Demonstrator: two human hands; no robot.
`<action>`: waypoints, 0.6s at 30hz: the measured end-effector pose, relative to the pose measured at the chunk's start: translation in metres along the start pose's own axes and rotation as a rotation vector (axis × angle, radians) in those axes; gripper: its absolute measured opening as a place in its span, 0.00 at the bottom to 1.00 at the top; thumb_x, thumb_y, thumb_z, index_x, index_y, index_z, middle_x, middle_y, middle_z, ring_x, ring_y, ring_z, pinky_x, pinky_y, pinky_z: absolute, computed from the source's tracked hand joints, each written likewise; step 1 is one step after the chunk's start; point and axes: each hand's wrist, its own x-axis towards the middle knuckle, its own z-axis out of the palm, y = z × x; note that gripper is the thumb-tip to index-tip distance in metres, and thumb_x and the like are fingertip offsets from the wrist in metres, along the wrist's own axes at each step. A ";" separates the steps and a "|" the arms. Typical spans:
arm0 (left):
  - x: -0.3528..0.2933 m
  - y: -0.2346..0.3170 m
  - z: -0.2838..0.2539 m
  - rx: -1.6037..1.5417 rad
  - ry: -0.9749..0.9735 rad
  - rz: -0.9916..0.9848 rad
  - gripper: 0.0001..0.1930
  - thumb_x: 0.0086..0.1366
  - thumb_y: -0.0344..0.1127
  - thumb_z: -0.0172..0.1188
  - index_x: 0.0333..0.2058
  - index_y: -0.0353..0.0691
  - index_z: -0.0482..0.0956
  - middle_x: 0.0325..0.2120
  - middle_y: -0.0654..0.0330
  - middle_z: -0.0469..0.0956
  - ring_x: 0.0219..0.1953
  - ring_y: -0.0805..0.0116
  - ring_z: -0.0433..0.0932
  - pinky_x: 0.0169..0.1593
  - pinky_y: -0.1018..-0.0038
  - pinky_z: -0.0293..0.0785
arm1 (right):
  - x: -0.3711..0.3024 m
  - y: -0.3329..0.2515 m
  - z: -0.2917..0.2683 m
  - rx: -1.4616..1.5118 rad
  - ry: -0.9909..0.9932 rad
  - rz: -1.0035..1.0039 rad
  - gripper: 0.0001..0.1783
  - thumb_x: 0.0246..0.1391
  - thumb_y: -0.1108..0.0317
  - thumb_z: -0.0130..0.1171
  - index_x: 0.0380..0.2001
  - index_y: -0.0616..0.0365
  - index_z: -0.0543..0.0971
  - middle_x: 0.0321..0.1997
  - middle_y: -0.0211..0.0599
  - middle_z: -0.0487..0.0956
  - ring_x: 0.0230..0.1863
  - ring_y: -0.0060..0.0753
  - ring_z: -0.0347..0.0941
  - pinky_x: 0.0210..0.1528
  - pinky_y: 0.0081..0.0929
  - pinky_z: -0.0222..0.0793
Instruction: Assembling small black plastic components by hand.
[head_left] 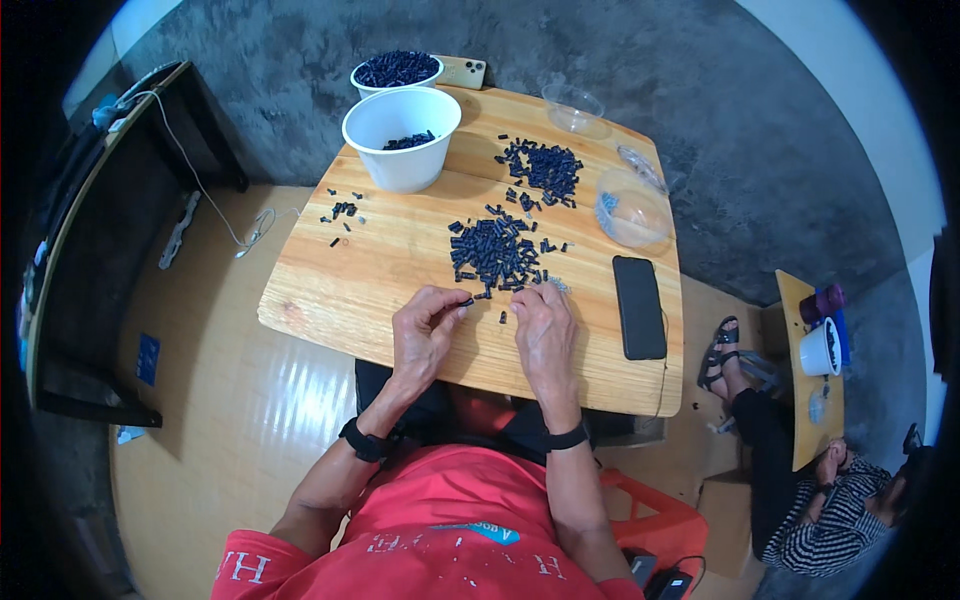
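Observation:
My left hand point(424, 335) is closed in a pinch, thumb and forefinger gripping a small dark cylindrical piece point(466, 302). Across from it, my right hand point(545, 335) has its fingertips pressed together low over the wooden table point(330, 290); what they hold, if anything, is too small to make out. One loose dark piece point(503, 317) lies between the hands. Just beyond them spreads a heap of similar dark pieces point(495, 250). Some tiny pale bluish parts point(557, 285) lie beside my right fingertips, partly hidden by that hand.
A white tub point(400, 165) holds some dark pieces; a fuller tub point(396, 70) stands behind it. Another heap point(545, 170) lies farther back, with a small scatter point(343, 209) at left. Clear bowls point(635, 215) and a black phone-like slab point(639, 308) are at right. Another person point(830, 510) sits nearby.

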 end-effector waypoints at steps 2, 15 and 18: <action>0.001 -0.001 -0.001 0.014 -0.004 0.015 0.10 0.57 0.19 0.60 0.38 0.34 0.81 0.34 0.61 0.78 0.37 0.75 0.76 0.42 0.81 0.72 | 0.000 0.001 -0.002 0.003 -0.024 0.015 0.02 0.48 0.75 0.59 0.28 0.61 0.78 0.30 0.43 0.74 0.36 0.47 0.73 0.36 0.40 0.69; 0.007 0.006 0.006 -0.223 -0.024 -0.141 0.09 0.58 0.20 0.60 0.39 0.33 0.82 0.34 0.61 0.78 0.38 0.74 0.77 0.44 0.81 0.73 | 0.002 0.010 -0.016 0.292 -0.026 0.036 0.07 0.50 0.74 0.59 0.34 0.62 0.79 0.31 0.46 0.75 0.34 0.50 0.75 0.37 0.40 0.70; 0.006 0.006 0.006 -0.202 -0.028 -0.155 0.10 0.58 0.20 0.60 0.39 0.34 0.82 0.35 0.61 0.78 0.38 0.75 0.77 0.44 0.81 0.72 | 0.001 0.008 -0.008 0.186 -0.044 0.056 0.06 0.50 0.73 0.59 0.33 0.61 0.80 0.32 0.44 0.75 0.35 0.49 0.75 0.36 0.39 0.70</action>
